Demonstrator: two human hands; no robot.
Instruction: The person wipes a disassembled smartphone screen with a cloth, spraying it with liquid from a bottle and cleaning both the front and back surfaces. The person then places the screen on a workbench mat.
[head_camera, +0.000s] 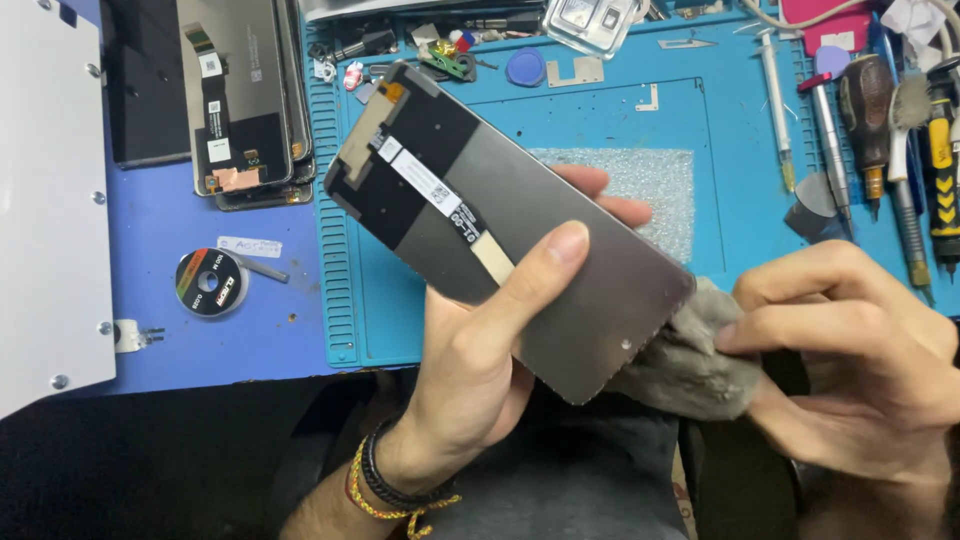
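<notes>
My left hand (490, 350) grips a grey phone display panel (560, 250), back side up, with a flex cable and white stickers on it. The panel tilts from upper left to lower right above a blue work mat (600, 130). My thumb lies across its back and my fingers reach round the far edge. My right hand (850, 350) pinches a grey cloth (690, 365) that touches the panel's lower right corner.
A stack of other display panels (240, 100) lies at the upper left beside a white board (50, 200). A small tape roll (208, 283) sits on the blue surface. Screwdrivers, tweezers and a brush (880, 130) line the right side. Small parts clutter the mat's far edge.
</notes>
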